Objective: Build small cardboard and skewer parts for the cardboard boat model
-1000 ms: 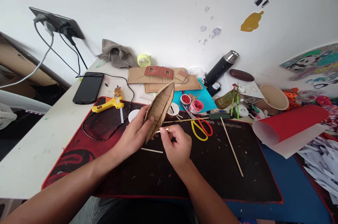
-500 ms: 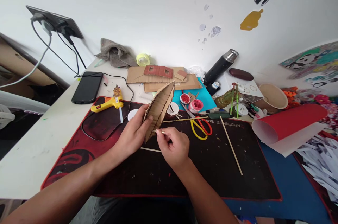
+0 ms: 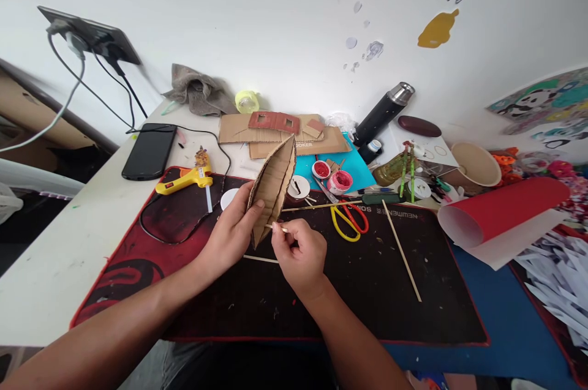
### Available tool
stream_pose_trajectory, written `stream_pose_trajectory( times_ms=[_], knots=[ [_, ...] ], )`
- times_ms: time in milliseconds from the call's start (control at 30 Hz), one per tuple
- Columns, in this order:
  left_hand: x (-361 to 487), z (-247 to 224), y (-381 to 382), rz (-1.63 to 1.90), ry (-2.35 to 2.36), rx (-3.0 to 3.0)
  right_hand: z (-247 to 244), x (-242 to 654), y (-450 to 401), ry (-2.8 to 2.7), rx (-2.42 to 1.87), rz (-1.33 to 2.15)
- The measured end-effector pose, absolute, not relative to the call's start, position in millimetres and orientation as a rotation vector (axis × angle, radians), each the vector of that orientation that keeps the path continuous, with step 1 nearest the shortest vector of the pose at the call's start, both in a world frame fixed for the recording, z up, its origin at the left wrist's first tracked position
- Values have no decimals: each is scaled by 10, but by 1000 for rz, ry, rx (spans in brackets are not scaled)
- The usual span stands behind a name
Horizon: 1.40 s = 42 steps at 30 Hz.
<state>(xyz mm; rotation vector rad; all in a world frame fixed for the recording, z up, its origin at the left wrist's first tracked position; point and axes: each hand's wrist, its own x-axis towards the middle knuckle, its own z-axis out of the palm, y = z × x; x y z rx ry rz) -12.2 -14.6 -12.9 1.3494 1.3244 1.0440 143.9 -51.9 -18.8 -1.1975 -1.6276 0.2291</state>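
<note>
A boat-shaped piece of corrugated cardboard [image 3: 274, 179] is held up on a slant above the mat, its hollow side facing me. My left hand [image 3: 233, 228] grips its lower left edge, thumb laid over the inside. Between thumb and forefinger, my right hand [image 3: 301, 252] pinches a short thin wooden stick [image 3: 281, 229]; its left end reaches the cardboard's lower inside, and I cannot tell whether it touches. Beneath the hands lies another thin stick [image 3: 261, 259], partly hidden by the right hand. A longer stick [image 3: 402, 252] rests on the mat to the right.
On the dark mat [image 3: 367, 310] are a yellow glue gun [image 3: 188, 180] with its cord and red-yellow scissors [image 3: 348, 218]. Behind stand open red paint pots [image 3: 340, 182], cardboard sheets [image 3: 298, 150] and a black flask [image 3: 383, 111]. A phone [image 3: 149, 151] lies left, a red paper roll [image 3: 505, 212] right.
The cardboard piece has turned slightly, its tip shifting a little left and more upright. Both hands keep their grips, and the view has shifted slightly.
</note>
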Motion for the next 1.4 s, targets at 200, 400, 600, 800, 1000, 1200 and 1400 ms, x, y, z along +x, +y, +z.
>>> stream_pose_trajectory(
  times_ms=[200, 400, 600, 800, 1000, 1200, 1400],
  knots=[
    [-104, -102, -154, 1080, 1296, 1342, -169, 1454, -548, -1676, -1155, 150],
    [-65, -63, -208, 1149, 1283, 1377, -133, 1436, -501, -1510, -1238, 220],
    [-27, -25, -227, 1176, 1290, 1409, -135, 1431, -485, -1452, -1261, 281],
    [-19, -26, -235, 1187, 1279, 1356, -132, 1439, -484, -1500, -1230, 249],
    [-28, -19, -238, 1139, 1313, 1405, -117, 1419, -516, -1465, -1285, 325],
    [-38, -37, -225, 1130, 1334, 1478, -112, 1423, -529, -1440, -1288, 307],
    [-17, -27, -216, 1143, 1343, 1464, -107, 1434, -524, -1419, -1298, 315]
  ],
)
